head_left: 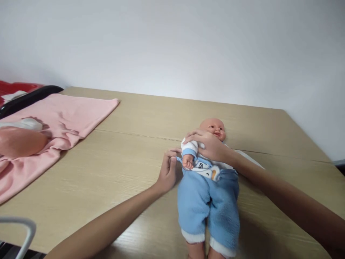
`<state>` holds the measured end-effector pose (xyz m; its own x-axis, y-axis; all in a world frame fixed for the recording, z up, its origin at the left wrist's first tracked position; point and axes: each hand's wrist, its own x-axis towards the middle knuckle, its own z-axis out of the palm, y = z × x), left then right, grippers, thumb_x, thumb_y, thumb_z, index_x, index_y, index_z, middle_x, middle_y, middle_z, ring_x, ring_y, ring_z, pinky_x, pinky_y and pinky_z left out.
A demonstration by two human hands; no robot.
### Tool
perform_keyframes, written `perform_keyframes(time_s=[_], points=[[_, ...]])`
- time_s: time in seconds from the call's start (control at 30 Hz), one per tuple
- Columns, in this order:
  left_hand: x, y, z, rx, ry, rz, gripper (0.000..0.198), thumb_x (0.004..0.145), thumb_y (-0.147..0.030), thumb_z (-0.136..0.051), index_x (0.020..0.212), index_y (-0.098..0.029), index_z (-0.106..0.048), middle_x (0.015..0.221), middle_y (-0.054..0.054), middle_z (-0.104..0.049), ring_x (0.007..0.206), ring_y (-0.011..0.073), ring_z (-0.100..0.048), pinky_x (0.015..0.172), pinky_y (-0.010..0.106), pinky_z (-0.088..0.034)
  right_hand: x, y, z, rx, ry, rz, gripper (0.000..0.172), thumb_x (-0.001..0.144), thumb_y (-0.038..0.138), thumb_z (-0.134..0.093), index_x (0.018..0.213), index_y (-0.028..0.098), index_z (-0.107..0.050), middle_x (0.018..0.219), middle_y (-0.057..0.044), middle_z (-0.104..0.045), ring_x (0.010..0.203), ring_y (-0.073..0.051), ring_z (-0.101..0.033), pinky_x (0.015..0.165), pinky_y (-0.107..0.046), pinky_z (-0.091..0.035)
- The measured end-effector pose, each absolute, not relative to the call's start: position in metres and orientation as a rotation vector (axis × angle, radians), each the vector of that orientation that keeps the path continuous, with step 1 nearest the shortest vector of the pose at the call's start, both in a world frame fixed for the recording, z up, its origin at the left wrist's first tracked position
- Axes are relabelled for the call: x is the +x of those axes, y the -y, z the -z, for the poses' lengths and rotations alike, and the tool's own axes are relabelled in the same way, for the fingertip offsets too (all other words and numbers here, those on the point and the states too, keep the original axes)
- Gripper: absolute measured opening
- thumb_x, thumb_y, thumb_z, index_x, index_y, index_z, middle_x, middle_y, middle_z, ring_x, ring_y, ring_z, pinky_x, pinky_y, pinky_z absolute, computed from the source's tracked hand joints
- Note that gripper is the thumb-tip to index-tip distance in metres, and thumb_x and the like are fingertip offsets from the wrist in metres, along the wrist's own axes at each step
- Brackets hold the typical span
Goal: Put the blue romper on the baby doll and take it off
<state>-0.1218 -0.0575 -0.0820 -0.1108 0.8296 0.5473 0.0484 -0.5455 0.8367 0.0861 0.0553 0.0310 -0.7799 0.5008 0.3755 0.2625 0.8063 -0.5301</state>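
Observation:
A bald baby doll [214, 126] lies face up on the wooden table [129, 158], its feet toward me. It wears blue trousers [194, 198] with white cuffs and a white top with a printed front. My left hand [169, 171] is beside the doll's waist, thumb and fingers pinching a bit of blue-edged cloth. Across the doll's chest lies my right hand [207, 144], its fingers wrapped round the white sleeve [189, 145] of the doll's arm. The doll's small hand [188, 162] sticks out of the blue cuff.
On the left a pink cloth [72, 111] is spread, with a skin-coloured rounded object [21, 142] and something white on it. Behind it are a black rim and a red item [18, 86]. A white curved tube [28, 230] is at the lower left.

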Motion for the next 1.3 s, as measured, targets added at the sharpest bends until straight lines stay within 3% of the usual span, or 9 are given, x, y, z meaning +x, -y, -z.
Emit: perform_keyframes(time_s=[0.1,0.23,0.43,0.6,0.77,0.93,1.1,1.2,1.3], points=[[-0.121,0.057,0.083,1.651,-0.974,-1.744,0.025,0.121,-0.041,-0.043,0.110,-0.025,-0.059,0.122,0.008,-0.064,0.123,0.0224,-0.063,0.108,0.041,-0.048,0.095,-0.036,-0.040,-0.685,2.468,-0.536,0.034,0.104,0.016,-0.060,0.135,0.025,-0.071,0.133,-0.013,-0.077,0.127,-0.034,-0.071,0.113,-0.054,-0.053],[-0.122,0.059,0.082,1.787,-1.038,-1.789,0.023,0.120,-0.040,-0.046,0.112,-0.026,-0.062,0.128,0.009,-0.060,0.130,0.0233,-0.058,0.114,0.044,-0.044,0.105,0.000,-0.053,-0.815,2.404,-0.592,0.021,0.109,0.033,-0.066,0.128,0.024,-0.066,0.127,-0.013,-0.075,0.124,-0.033,-0.070,0.112,-0.051,-0.052],[-0.121,0.064,0.075,1.882,-0.978,-1.765,0.023,0.121,-0.037,-0.041,0.116,-0.026,-0.060,0.147,0.014,-0.062,0.142,0.0256,-0.058,0.119,0.050,-0.045,0.117,0.044,-0.061,-0.882,2.490,-0.632,0.028,0.102,0.041,-0.079,0.122,0.025,-0.067,0.126,-0.011,-0.074,0.116,-0.032,-0.068,0.105,-0.049,-0.053],[-0.121,0.062,0.074,1.884,-0.954,-1.762,0.026,0.121,-0.040,-0.041,0.110,-0.025,-0.058,0.136,0.012,-0.070,0.132,0.0254,-0.064,0.113,0.048,-0.044,0.120,0.040,-0.046,-0.739,2.444,-0.830,0.009,0.111,0.030,-0.065,0.117,0.026,-0.072,0.121,-0.008,-0.079,0.115,-0.028,-0.071,0.105,-0.045,-0.054],[-0.119,0.058,0.076,1.693,-0.847,-1.712,0.027,0.120,-0.042,-0.045,0.109,-0.025,-0.061,0.123,0.010,-0.074,0.117,0.0235,-0.068,0.106,0.043,-0.050,0.120,0.016,-0.025,-0.877,2.060,-1.049,0.013,0.109,0.038,-0.066,0.109,0.025,-0.066,0.094,0.000,-0.073,0.081,-0.020,-0.067,0.075,-0.032,-0.054],[-0.116,0.052,0.069,1.276,-1.012,-1.624,0.042,0.113,-0.063,-0.056,0.100,-0.023,-0.062,0.096,0.004,-0.070,0.094,0.0196,-0.066,0.091,0.034,-0.051,0.107,0.009,-0.011,-0.979,2.011,-0.913,0.013,0.108,0.039,-0.065,0.108,0.026,-0.065,0.097,-0.001,-0.073,0.088,-0.022,-0.069,0.081,-0.033,-0.054],[-0.119,0.037,0.067,0.956,-0.900,-1.448,0.054,0.100,-0.075,-0.072,0.092,-0.024,-0.053,0.064,-0.009,-0.045,0.060,0.0132,-0.040,0.064,0.027,-0.038,0.103,0.010,-0.003,-1.070,2.111,-0.728,0.014,0.110,0.039,-0.062,0.111,0.026,-0.067,0.101,-0.003,-0.077,0.090,-0.024,-0.071,0.082,-0.035,-0.051],[-0.121,0.031,0.069,0.928,-0.887,-1.384,0.057,0.096,-0.076,-0.076,0.092,-0.024,-0.054,0.066,-0.009,-0.042,0.061,0.0128,-0.038,0.065,0.027,-0.038,0.104,0.007,0.001,-1.072,2.086,-0.783,0.016,0.110,0.041,-0.061,0.111,0.026,-0.067,0.102,-0.003,-0.077,0.092,-0.024,-0.071,0.083,-0.035,-0.052],[-0.122,0.031,0.068,0.972,-0.973,-1.405,0.057,0.095,-0.076,-0.077,0.091,-0.022,-0.059,0.076,-0.005,-0.052,0.072,0.0148,-0.047,0.073,0.028,-0.043,0.105,0.003,0.002,-1.064,2.031,-0.842,0.018,0.109,0.043,-0.063,0.108,0.026,-0.068,0.102,-0.003,-0.077,0.094,-0.024,-0.070,0.087,-0.035,-0.053]])
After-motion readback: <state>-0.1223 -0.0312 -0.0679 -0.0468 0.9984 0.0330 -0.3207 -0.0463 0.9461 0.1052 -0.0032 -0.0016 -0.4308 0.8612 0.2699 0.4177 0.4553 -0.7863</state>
